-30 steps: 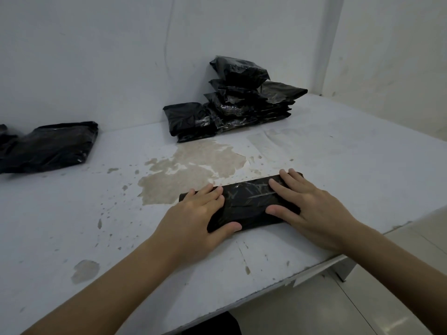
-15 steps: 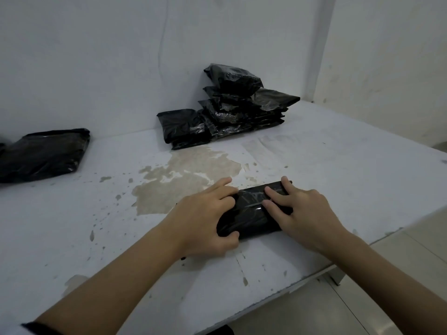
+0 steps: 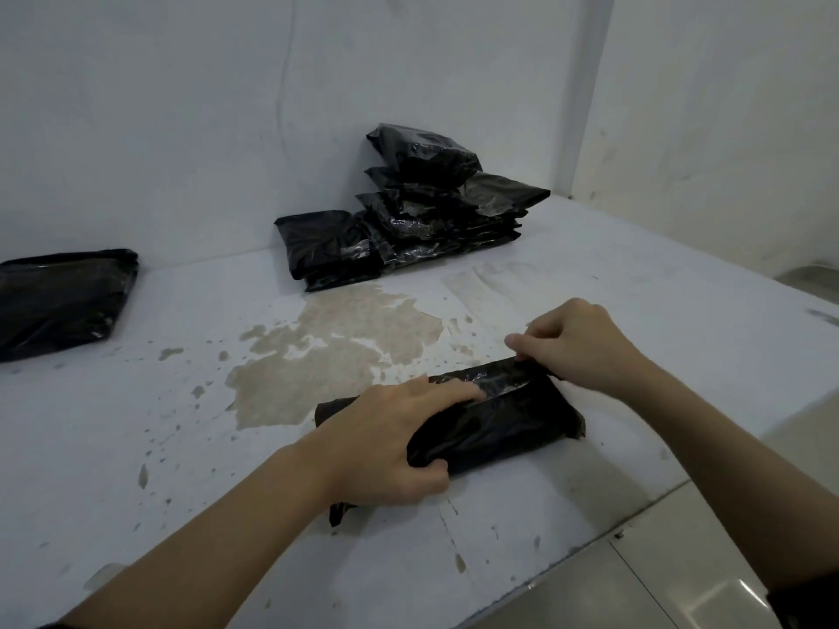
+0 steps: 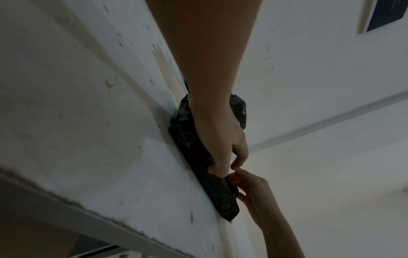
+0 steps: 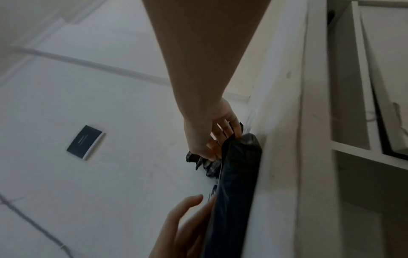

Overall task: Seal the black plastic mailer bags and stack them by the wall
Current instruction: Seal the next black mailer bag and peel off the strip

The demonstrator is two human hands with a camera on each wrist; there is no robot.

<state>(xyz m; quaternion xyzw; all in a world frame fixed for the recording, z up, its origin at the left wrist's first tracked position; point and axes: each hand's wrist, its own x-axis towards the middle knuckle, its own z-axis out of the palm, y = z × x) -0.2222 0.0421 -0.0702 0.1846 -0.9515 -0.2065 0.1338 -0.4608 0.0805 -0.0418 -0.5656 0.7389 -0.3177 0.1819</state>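
A black mailer bag (image 3: 499,424) lies near the front edge of the white table (image 3: 635,311). My left hand (image 3: 399,433) grips its left end, with the fingers over the top and the thumb against the near side. At the bag's far right corner, my right hand (image 3: 535,347) pinches the shiny flap edge. The left wrist view shows the left hand (image 4: 220,150) clamped on the bag (image 4: 185,136), the right hand (image 4: 253,190) just beyond it. In the right wrist view the right hand (image 5: 216,137) holds crumpled plastic at the bag's (image 5: 238,174) end.
A stack of black mailer bags (image 3: 422,206) sits against the back wall. One more black bag (image 3: 63,301) lies at the far left. A worn brownish patch (image 3: 336,351) marks the table's middle. The table's front edge drops to a tiled floor (image 3: 658,583).
Both hands went from pressing flat on the bag to holding it. The right hand moved to the far right corner and pinched the flap; the left closed round the left end.
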